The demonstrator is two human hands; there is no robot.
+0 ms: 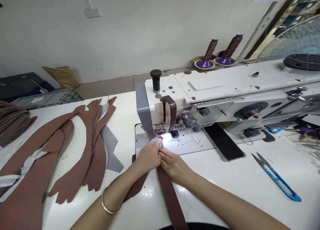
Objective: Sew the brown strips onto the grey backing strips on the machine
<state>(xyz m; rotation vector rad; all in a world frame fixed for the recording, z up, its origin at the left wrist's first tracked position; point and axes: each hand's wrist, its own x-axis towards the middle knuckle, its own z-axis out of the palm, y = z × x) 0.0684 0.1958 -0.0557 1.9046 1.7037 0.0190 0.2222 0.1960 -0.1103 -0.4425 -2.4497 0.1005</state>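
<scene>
Both my hands meet just in front of the presser foot [159,131] of a white industrial sewing machine [225,87]. My left hand [148,156] is curled, its fingers pinching the folded grey-and-brown end of a brown strap [172,200]. My right hand [173,163] presses down on the same strap from the right, fingers closed on it. The strap runs from the needle toward me and off the bottom edge. A silver bangle [108,203] circles my left wrist.
Several curved brown cut pieces [75,150] with grey backing lie spread on the white table at left. A dark phone [223,141] and blue thread snips [277,180] lie at right. Two purple thread cones [217,53] stand behind the machine; a fan is at far right.
</scene>
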